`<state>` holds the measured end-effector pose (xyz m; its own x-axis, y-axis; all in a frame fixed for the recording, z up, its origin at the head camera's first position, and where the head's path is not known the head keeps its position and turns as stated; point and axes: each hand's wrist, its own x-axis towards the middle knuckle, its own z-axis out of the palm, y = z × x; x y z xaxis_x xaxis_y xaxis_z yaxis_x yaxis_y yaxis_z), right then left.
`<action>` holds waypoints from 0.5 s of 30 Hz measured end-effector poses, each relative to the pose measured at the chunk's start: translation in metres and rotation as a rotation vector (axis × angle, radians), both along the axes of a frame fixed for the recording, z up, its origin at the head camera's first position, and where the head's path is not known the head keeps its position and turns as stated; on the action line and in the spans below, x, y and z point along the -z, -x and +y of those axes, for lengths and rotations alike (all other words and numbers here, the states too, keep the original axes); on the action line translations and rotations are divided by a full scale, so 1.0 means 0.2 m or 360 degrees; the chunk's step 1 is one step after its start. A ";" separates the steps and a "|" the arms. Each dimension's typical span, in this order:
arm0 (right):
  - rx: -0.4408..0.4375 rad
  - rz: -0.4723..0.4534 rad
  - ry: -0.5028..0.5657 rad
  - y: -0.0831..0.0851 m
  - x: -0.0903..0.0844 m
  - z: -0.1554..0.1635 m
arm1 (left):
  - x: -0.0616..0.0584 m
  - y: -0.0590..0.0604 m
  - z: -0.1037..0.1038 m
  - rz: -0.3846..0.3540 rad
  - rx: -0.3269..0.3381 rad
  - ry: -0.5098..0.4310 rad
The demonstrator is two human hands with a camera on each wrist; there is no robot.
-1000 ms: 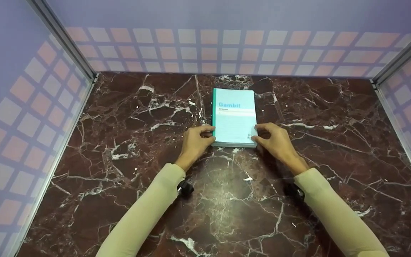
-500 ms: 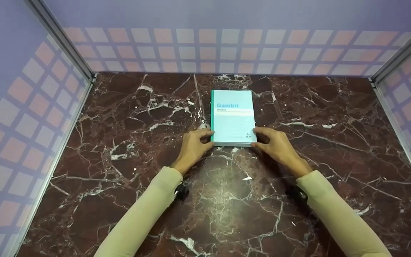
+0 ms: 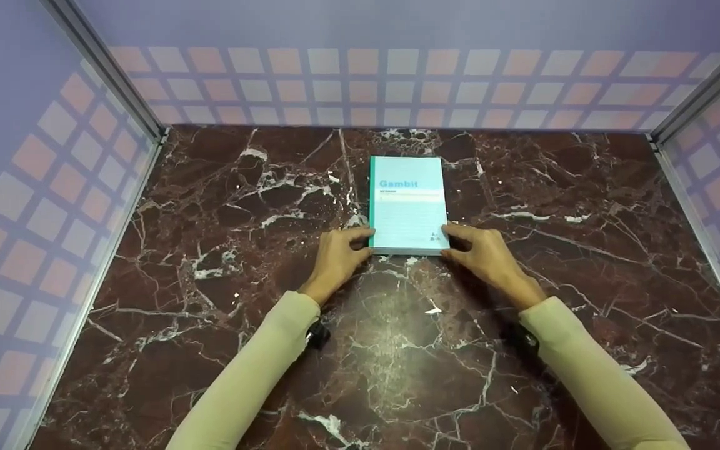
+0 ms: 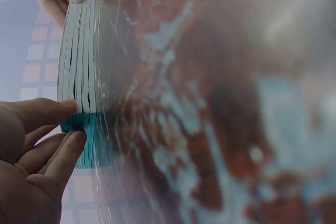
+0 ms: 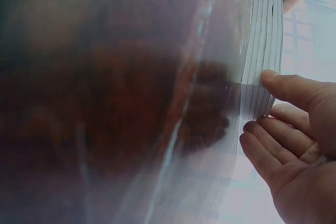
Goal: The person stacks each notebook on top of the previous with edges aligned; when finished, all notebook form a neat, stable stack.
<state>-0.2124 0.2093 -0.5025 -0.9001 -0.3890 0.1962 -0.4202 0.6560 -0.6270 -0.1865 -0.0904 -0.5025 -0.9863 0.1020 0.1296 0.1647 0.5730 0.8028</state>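
Two hands flanked the notebooks at their near corners, seemingly to square the stack. Left hand had curled fingers and thumb touching the teal spine edge; right hand pressed its thumb against the open page edge, fingers loosely bent below. Between them the stack lay flat on the marble table, checkered walls beyond.

The notebook cover reads "Gambit"; the smaller print below it is illegible.
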 end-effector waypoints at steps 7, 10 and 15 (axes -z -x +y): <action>-0.0017 0.0045 -0.0017 0.00 0.00 0.00 | -0.01 0.01 0.00 -0.0035 0.0018 0.0018; -0.0020 0.0040 -0.0011 0.00 0.00 0.00 | -0.01 0.01 -0.01 -0.0026 0.0006 0.0028; -0.0015 0.0007 -0.0012 0.00 0.00 0.00 | 0.00 0.01 -0.01 -0.0044 0.0004 0.0012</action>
